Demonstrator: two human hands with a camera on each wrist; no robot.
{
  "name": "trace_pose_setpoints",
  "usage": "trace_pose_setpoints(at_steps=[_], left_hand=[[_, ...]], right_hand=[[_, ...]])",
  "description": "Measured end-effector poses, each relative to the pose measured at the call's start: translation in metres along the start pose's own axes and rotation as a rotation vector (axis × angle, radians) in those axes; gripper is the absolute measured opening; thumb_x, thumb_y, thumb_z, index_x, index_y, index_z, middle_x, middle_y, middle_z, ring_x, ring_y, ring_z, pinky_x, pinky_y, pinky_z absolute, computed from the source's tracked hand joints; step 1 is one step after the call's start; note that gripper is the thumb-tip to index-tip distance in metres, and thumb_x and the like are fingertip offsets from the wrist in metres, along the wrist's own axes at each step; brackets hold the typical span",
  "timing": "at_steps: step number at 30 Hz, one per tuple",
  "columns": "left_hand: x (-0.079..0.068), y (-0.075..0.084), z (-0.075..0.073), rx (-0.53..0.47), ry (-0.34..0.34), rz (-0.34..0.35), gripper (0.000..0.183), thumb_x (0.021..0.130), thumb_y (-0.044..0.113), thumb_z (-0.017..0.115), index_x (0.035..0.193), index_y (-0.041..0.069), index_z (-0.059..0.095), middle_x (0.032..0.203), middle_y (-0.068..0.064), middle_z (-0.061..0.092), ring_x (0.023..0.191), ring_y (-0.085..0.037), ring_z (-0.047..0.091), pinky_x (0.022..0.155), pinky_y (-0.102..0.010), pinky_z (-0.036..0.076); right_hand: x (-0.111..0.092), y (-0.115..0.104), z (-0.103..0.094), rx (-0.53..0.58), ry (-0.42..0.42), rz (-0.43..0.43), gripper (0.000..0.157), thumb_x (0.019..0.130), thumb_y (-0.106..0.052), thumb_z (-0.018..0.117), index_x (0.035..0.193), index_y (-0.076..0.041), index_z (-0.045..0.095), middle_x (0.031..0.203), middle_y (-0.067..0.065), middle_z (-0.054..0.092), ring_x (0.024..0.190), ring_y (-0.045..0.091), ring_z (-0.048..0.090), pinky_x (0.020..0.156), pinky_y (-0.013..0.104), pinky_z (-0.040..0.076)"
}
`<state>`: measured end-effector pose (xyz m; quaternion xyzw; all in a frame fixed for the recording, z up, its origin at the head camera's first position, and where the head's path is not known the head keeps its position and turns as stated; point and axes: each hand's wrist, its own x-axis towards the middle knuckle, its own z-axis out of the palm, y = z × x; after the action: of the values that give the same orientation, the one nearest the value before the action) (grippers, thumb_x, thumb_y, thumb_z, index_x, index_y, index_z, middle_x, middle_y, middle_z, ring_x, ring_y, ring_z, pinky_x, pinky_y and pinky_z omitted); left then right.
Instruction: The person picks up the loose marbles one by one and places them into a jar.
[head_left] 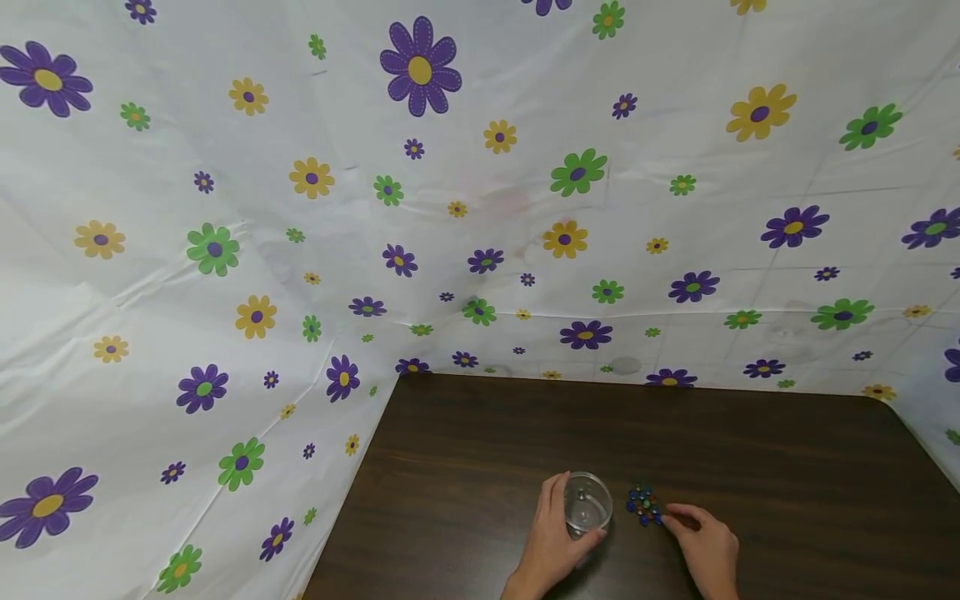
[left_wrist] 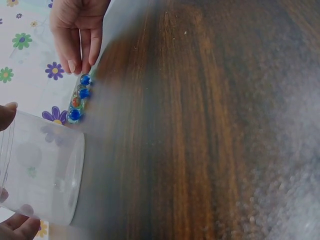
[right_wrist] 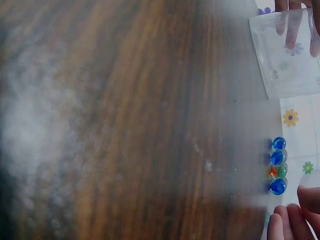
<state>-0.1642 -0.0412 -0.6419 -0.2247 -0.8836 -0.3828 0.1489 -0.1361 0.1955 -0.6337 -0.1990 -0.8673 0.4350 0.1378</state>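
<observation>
My left hand [head_left: 551, 533] grips a clear round cup [head_left: 588, 502] from its left side, thumb at the near side and fingers at the far side. The cup stands upright on the dark table, and a small glint shows inside it. To its right lies a cluster of glass marbles [head_left: 643, 504], mostly blue with some red and green. My right hand [head_left: 705, 542] reaches in from the right, fingertips right at the nearest blue marble. In the left wrist view its fingers [left_wrist: 93, 47] point down close over a blue marble [left_wrist: 86, 80]. No marble shows between thumb and fingers.
The brown wood-grain table [head_left: 465, 467] reaches back to a white sheet [head_left: 450, 242] printed with purple, green and yellow flowers. The sheet hangs behind the table and along its left side. The table's left edge runs slantwise left of the cup.
</observation>
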Motion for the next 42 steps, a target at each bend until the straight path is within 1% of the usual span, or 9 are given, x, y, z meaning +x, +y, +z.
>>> trace_pose_setpoints(at_steps=[7,11,13,16,23,27,32,37,42], left_hand=[[0.0,-0.0001,-0.0006,-0.009,-0.009,-0.006,0.09,0.085,0.045,0.084,0.153,0.007,0.04,0.143,-0.003,0.046,0.125,-0.023,0.056,0.097,-0.038,0.053],[-0.0001,-0.0002,-0.0007,-0.011,-0.013,-0.011,0.09,0.085,0.046,0.084,0.154,0.008,0.04,0.143,-0.002,0.046,0.126,-0.023,0.055,0.097,-0.038,0.053],[-0.0002,-0.0005,-0.0004,-0.014,-0.014,-0.013,0.09,0.085,0.046,0.084,0.154,0.01,0.039,0.143,-0.002,0.045,0.126,-0.022,0.055,0.097,-0.038,0.053],[-0.0002,-0.0013,0.0004,-0.018,-0.013,-0.016,0.09,0.085,0.046,0.084,0.155,0.012,0.038,0.144,-0.001,0.045,0.126,-0.022,0.055,0.097,-0.038,0.053],[-0.0001,-0.0017,0.0015,-0.012,-0.001,-0.003,0.09,0.085,0.045,0.084,0.155,0.013,0.038,0.143,-0.002,0.046,0.125,-0.023,0.056,0.096,-0.038,0.054],[0.0003,-0.0009,0.0003,-0.015,-0.005,-0.01,0.09,0.085,0.045,0.085,0.155,0.014,0.038,0.144,-0.001,0.045,0.126,-0.022,0.055,0.096,-0.038,0.053],[0.0015,0.0002,-0.0012,-0.022,-0.025,-0.035,0.091,0.084,0.047,0.084,0.155,0.012,0.038,0.144,-0.001,0.045,0.128,-0.021,0.054,0.098,-0.037,0.053],[0.0024,0.0002,-0.0012,-0.018,-0.03,-0.036,0.09,0.085,0.048,0.083,0.154,0.01,0.039,0.145,-0.001,0.045,0.128,-0.021,0.054,0.099,-0.037,0.052],[0.0025,0.0002,-0.0008,-0.013,-0.026,-0.032,0.09,0.086,0.048,0.083,0.154,0.01,0.039,0.145,-0.001,0.045,0.128,-0.021,0.054,0.099,-0.038,0.052]], right_hand=[[0.0007,0.0009,-0.0009,-0.014,-0.035,0.017,0.017,0.085,-0.008,0.083,0.098,0.001,0.079,0.086,0.01,0.077,0.075,0.02,0.071,0.071,0.034,0.051],[0.0018,0.0016,-0.0004,-0.021,-0.047,0.021,0.017,0.086,-0.009,0.082,0.099,0.001,0.078,0.086,0.009,0.077,0.076,0.021,0.071,0.078,0.043,0.05],[0.0023,0.0018,0.0,-0.027,-0.05,0.019,0.016,0.086,-0.008,0.082,0.099,0.001,0.078,0.086,0.009,0.077,0.076,0.021,0.071,0.079,0.046,0.049],[0.003,0.0018,0.0003,-0.034,-0.044,0.01,0.015,0.085,-0.008,0.082,0.097,0.001,0.078,0.086,0.009,0.077,0.075,0.02,0.071,0.078,0.044,0.05],[0.0048,0.0028,0.001,-0.033,-0.034,-0.024,0.014,0.082,-0.003,0.084,0.093,0.001,0.078,0.087,0.012,0.077,0.073,0.02,0.071,0.066,0.03,0.051],[0.0051,0.0031,0.0012,-0.033,-0.037,-0.031,0.013,0.081,-0.003,0.085,0.093,0.001,0.078,0.087,0.012,0.077,0.074,0.021,0.071,0.066,0.029,0.051],[0.0061,0.0029,0.0014,-0.038,-0.05,-0.022,0.013,0.082,-0.003,0.084,0.093,0.0,0.078,0.088,0.012,0.077,0.077,0.023,0.072,0.069,0.033,0.052],[0.0073,0.0021,0.0017,-0.048,-0.064,-0.012,0.012,0.083,-0.004,0.084,0.093,0.0,0.079,0.088,0.011,0.077,0.076,0.022,0.071,0.076,0.043,0.052],[0.0089,-0.0005,0.0009,-0.048,-0.085,-0.017,0.011,0.084,-0.005,0.083,0.093,0.0,0.079,0.089,0.012,0.077,0.077,0.024,0.071,0.084,0.052,0.048]])
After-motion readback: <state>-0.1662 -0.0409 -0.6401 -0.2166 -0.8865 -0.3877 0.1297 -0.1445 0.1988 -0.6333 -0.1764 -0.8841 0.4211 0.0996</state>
